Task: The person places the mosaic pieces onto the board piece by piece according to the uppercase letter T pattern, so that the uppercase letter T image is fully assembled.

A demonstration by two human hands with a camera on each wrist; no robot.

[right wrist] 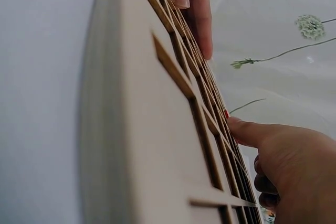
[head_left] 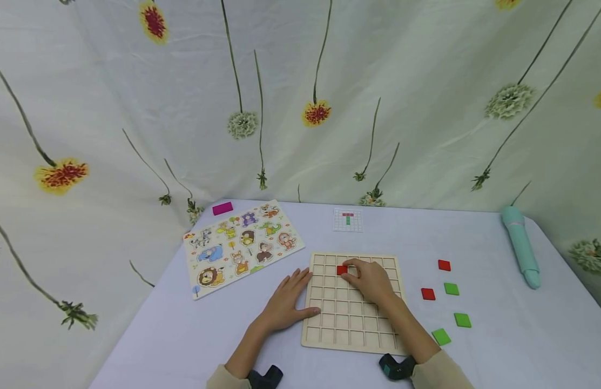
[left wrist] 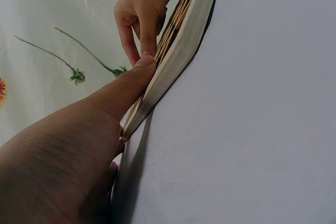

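A square wooden grid board [head_left: 324,337] lies on the white table. My right hand [head_left: 372,282] reaches over it and pinches a red square tile [head_left: 341,270] between thumb and fingers at a cell in an upper row. Whether the tile sits fully in the cell cannot be told. My left hand [head_left: 287,303] rests along the board's left edge with fingers spread and straight. Its thumb [left wrist: 126,85] touches the board's rim in the left wrist view. In the right wrist view only a sliver of red shows by the right thumb [right wrist: 252,131].
Two red tiles [head_left: 444,265] and several green tiles [head_left: 451,289] lie right of the board. A grid card [head_left: 348,220] with a red and green T stands behind it. An animal puzzle board [head_left: 244,248], a magenta block [head_left: 222,208] and a teal cylindrical case [head_left: 521,246] are farther out.
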